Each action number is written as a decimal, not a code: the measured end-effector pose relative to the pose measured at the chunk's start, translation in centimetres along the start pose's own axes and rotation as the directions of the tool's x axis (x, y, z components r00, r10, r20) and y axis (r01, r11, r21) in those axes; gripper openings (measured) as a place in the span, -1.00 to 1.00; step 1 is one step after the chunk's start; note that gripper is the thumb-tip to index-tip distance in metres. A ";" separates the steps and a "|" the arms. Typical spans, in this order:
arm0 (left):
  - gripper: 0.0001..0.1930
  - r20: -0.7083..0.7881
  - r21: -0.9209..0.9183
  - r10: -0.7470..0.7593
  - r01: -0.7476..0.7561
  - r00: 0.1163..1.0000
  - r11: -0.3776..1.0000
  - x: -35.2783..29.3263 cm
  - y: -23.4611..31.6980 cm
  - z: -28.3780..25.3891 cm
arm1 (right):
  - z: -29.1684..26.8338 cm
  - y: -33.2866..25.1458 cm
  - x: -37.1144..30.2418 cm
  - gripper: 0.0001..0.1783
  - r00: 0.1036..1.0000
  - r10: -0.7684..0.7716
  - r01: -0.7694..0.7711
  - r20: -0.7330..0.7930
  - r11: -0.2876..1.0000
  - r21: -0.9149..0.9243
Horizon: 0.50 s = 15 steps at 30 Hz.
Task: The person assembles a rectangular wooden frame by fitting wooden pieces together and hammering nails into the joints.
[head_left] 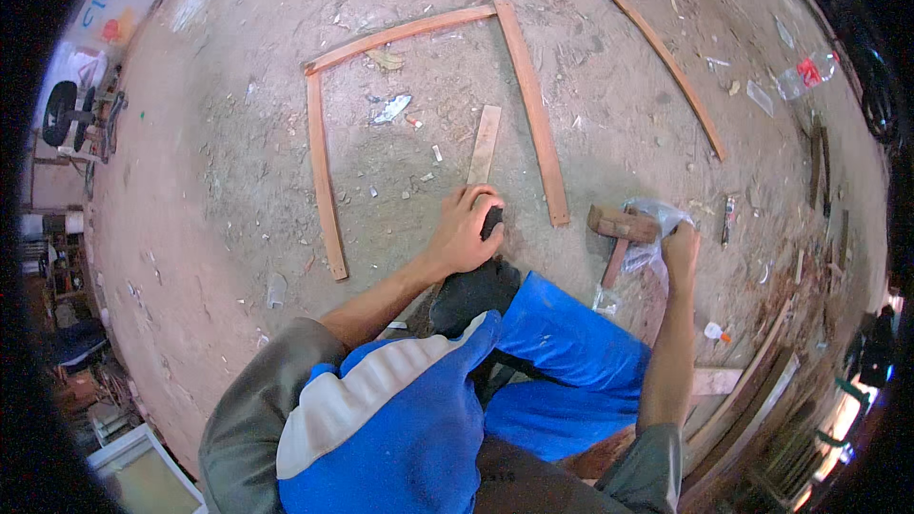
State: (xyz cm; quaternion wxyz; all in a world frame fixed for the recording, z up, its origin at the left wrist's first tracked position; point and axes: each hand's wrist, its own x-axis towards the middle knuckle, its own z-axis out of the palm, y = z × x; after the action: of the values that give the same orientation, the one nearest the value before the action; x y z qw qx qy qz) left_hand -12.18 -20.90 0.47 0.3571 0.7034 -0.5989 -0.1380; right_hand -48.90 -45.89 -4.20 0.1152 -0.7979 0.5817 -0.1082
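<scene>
My left hand is closed round a small black object whose kind I cannot make out. It rests at the near end of a short pale wooden slat, part of which the hand hides. My right hand is closed on a crumpled clear plastic bag; the bag's contents are unclear. Just left of that hand lies a wooden mallet, its handle pointing toward me. Ahead, three wooden strips form a three-sided frame, its near side unclosed, around the pale slat.
A loose wooden strip lies at the far right, near a clear plastic bottle. Long boards lie along the lower right. Scraps and wood chips dot the dirt floor. My blue-trousered leg is bent below the hands.
</scene>
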 end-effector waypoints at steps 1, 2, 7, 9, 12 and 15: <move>-0.63 0.014 0.041 0.033 -0.034 0.999 0.999 0.5 0.0 0.1 | 0.3 0.9 -0.1 -0.81 0.999 -0.035 0.034 -0.026 0.999 -0.037; -0.60 0.032 0.087 0.060 -0.062 0.998 0.994 1.0 -0.1 0.1 | 0.0 0.5 -0.2 -0.81 0.999 -0.048 0.046 -0.026 0.998 -0.040; -0.55 0.055 0.180 0.089 -0.098 0.995 0.979 5.1 -2.9 -0.1 | -0.4 1.0 -1.0 -0.75 0.995 -0.058 0.056 0.078 0.998 0.033; -0.54 0.054 0.205 0.108 -0.116 0.993 0.972 7.6 -4.7 -0.2 | -0.6 1.4 -1.2 -0.74 0.994 -0.073 0.077 0.083 0.996 -0.046; -0.52 0.052 0.241 0.122 -0.130 0.991 0.962 12.6 -9.0 0.1 | -1.0 0.4 -1.9 -0.73 0.992 -0.021 0.031 0.128 0.996 -0.078; -0.46 0.110 0.301 -0.031 -0.003 0.993 0.954 18.1 -12.9 -0.5 | -1.5 -0.6 -2.7 -0.72 0.997 -0.065 0.065 -0.037 0.998 0.002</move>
State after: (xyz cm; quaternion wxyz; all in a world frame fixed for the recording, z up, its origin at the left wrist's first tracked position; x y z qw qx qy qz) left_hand 2.18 -37.45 -3.57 0.2102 0.7448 -0.6272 -0.0874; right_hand -49.58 -43.20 -2.72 0.1020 -0.8142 0.5572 -0.1274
